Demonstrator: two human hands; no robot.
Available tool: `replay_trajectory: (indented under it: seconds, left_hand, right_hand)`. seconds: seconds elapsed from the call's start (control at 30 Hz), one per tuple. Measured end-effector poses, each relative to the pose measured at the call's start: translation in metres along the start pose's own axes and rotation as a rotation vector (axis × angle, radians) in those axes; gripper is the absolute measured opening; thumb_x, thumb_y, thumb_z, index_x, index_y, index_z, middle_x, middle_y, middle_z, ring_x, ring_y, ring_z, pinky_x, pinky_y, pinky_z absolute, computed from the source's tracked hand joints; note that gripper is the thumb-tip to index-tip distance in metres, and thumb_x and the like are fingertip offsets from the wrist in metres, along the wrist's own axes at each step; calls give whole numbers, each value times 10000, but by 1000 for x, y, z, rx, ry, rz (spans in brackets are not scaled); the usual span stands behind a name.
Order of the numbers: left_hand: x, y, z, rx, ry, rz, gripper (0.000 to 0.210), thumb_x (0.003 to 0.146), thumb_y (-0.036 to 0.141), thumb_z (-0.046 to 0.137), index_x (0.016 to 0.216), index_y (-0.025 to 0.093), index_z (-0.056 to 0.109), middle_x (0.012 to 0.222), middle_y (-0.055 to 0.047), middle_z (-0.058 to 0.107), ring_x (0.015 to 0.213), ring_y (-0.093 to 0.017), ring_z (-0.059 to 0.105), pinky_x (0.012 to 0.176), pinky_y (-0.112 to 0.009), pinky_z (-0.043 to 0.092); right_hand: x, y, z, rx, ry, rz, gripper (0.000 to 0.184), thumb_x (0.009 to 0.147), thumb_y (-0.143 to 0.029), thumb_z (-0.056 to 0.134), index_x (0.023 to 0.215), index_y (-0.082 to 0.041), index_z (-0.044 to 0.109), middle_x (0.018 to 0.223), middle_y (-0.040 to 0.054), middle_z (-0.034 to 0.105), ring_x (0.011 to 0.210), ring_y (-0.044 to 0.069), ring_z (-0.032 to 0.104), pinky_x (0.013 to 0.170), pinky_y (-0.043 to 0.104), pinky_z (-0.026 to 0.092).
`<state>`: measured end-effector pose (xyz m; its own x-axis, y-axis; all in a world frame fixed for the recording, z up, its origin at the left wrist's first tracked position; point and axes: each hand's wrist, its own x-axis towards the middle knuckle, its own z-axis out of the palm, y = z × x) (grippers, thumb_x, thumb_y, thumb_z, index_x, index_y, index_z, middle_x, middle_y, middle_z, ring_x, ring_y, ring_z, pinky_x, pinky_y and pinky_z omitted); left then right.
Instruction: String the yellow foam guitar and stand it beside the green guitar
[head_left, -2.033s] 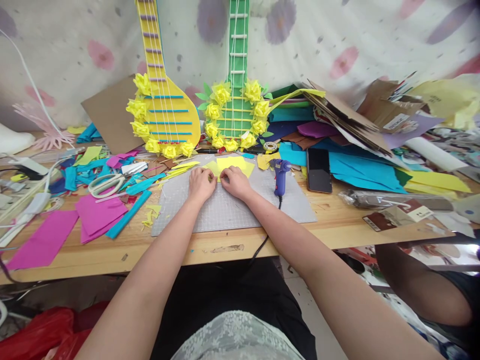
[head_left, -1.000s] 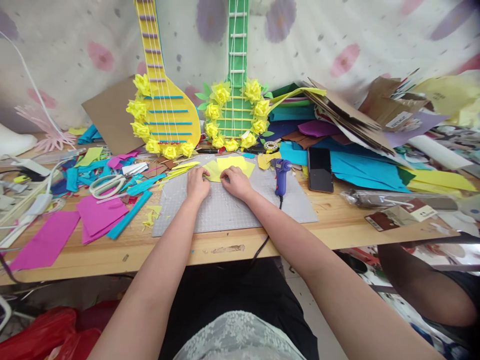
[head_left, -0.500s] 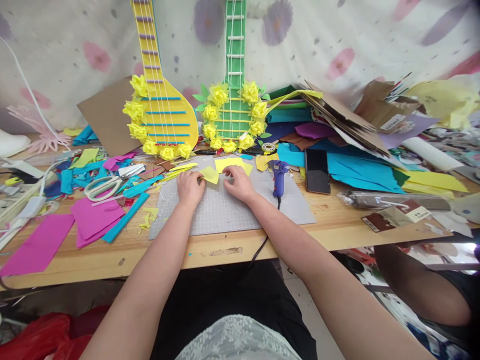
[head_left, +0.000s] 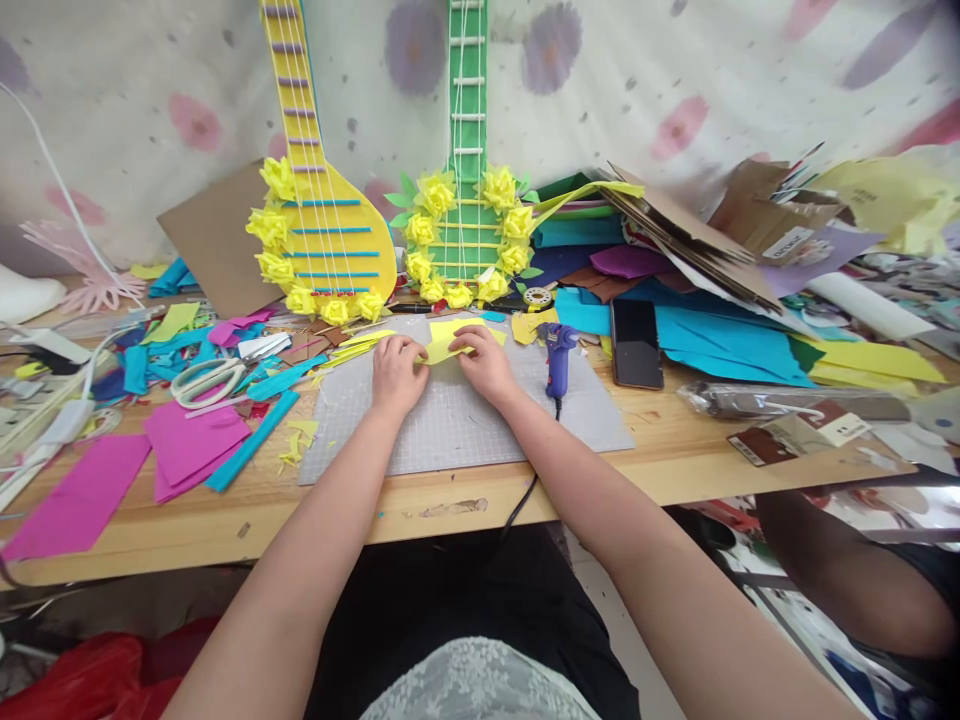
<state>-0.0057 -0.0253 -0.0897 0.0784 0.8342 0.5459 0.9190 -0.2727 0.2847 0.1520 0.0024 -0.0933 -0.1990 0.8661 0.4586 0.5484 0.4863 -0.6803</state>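
Observation:
Between my two hands is a small piece of yellow crepe paper [head_left: 442, 347], pinched at its left by my left hand [head_left: 400, 372] and at its right by my right hand [head_left: 484, 362]. Both hands are closed at the fingertips, over a grey cutting mat [head_left: 450, 435]. Behind the piece lies another yellow sheet [head_left: 444, 328], partly covered. A blue glue gun [head_left: 557, 362] stands on the mat to the right of my right hand. Yellow paper strips [head_left: 360, 346] lie left of my left hand.
A yellow paper lute [head_left: 337, 240] and a green one [head_left: 469, 235], both edged with yellow flowers, lean at the back. Scissors [head_left: 206, 383] and pink sheets [head_left: 191, 445] lie left. A phone [head_left: 636, 343] and blue paper [head_left: 712, 340] lie right. Another person's arm [head_left: 832, 580] shows lower right.
My left hand has moved right, closer to my right hand. The yellow piece has shifted right and is now held at both ends; before, the right fingers were apart from it.

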Motion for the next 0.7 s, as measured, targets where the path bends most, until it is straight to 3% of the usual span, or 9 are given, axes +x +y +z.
replay_trajectory:
  seconds: [0.1, 0.17, 0.23, 0.33, 0.43, 0.53, 0.63, 0.7]
  left_hand:
    - [0, 1, -4, 31, 73, -107, 61, 714, 178, 544, 744, 209, 587, 899, -56, 577, 971, -236, 476, 884, -369, 363]
    - [0, 3, -7, 88, 163, -205, 52, 715, 192, 537, 751, 204, 572, 917, -64, 572, 968, -246, 479, 891, -392, 344]
    - [0, 4, -11, 122, 232, -289, 49, 712, 206, 535, 756, 201, 557, 950, -73, 564, 984, -257, 474, 902, -414, 324]
    - [1, 0, -14, 141, 295, -384, 64, 707, 218, 530, 767, 195, 533, 972, -86, 557, 992, -267, 472, 892, -428, 321]
    - [0, -3, -14, 166, 313, -396, 75, 698, 218, 532, 768, 195, 522, 969, -88, 559, 984, -265, 477, 879, -422, 331]
    - [-1, 2, -9, 177, 195, -262, 78, 682, 230, 560, 744, 201, 524, 936, -78, 566, 966, -260, 484, 865, -405, 343]
    - [-2, 10, -3, 157, -15, -90, 53, 685, 243, 569, 693, 207, 531, 840, -66, 576, 921, -251, 500, 859, -400, 343]
    - [-2, 12, -1, 112, -103, -20, 77, 691, 278, 578, 677, 209, 545, 803, -59, 583, 907, -244, 510, 880, -406, 330]
  right_hand:
    - [5, 7, -4, 80, 45, 5, 365, 713, -121, 472, 1053, -202, 576, 1240, 85, 487, 1125, 189, 479, 785, 308, 491]
    - [5, 5, -6, 13, 129, -15, 574, 702, -157, 527, 1265, -206, 428, 1360, 105, 377, 1243, 228, 363, 899, 385, 443]
    - [3, -1, -7, -74, 179, -55, 691, 700, -181, 560, 1348, -203, 320, 1399, 115, 327, 1294, 260, 279, 979, 443, 368]
    - [-3, -14, -4, -84, 98, -123, 657, 746, -169, 506, 1366, -223, 296, 1374, 106, 368, 1196, 245, 410, 938, 405, 410]
    - [-8, -23, 4, 2, -66, -200, 680, 757, -115, 434, 1391, -263, 237, 1370, 86, 382, 952, 170, 558, 803, 322, 484]
    - [-8, -20, 12, 48, -129, -292, 706, 729, -64, 400, 1392, -245, 239, 1383, 83, 370, 981, 153, 546, 827, 303, 479]
    - [-3, -7, 16, -8, -132, -291, 606, 695, -26, 375, 1281, -166, 431, 1288, 102, 475, 1137, 182, 464, 945, 344, 417]
    - [1, 3, 17, -50, -126, -236, 497, 694, -18, 365, 1139, -135, 553, 1156, 109, 566, 1107, 189, 486, 962, 354, 400]
